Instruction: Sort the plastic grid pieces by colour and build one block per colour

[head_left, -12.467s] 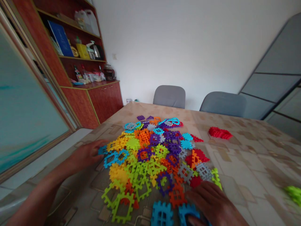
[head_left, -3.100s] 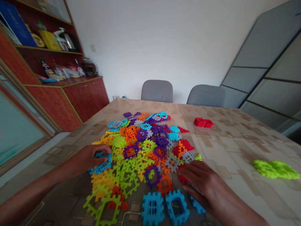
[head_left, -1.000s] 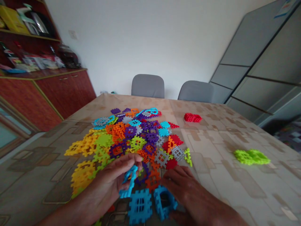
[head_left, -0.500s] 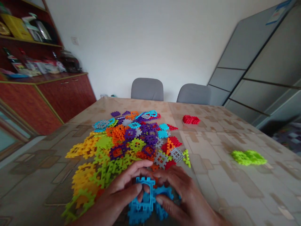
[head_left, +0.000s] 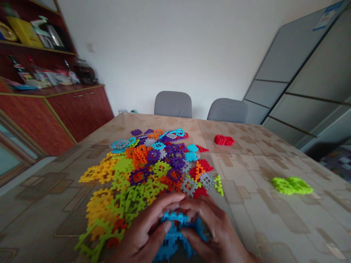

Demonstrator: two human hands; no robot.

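Low in the middle of the head view, a structure of blue interlocking plastic tiles [head_left: 171,239] sits between my two hands at the table's near side. My left hand [head_left: 149,226] is closed around its left side, thumb on the inner face and fingers curled behind. On the other side my right hand [head_left: 212,228] grips it, thumb pressed near the middle and fingers over the back. The hands hide much of the structure. Just beyond my fingers spreads a pile of loose interlocking tiles [head_left: 160,168] in purple, orange, grey, red, yellow and green.
A red tile block [head_left: 224,140] lies farther back to the right, and a lime-green joined block [head_left: 292,185] nearer on the right. The patterned table [head_left: 244,164] carries everything. Two grey chairs [head_left: 172,104] stand at its far edge. A wooden cabinet [head_left: 79,113] is at left.
The upper blue tile, which faced me upright as an open square, is now tilted so mostly its toothed edge shows. Both hands have closed further around the structure. The view has shifted slightly.
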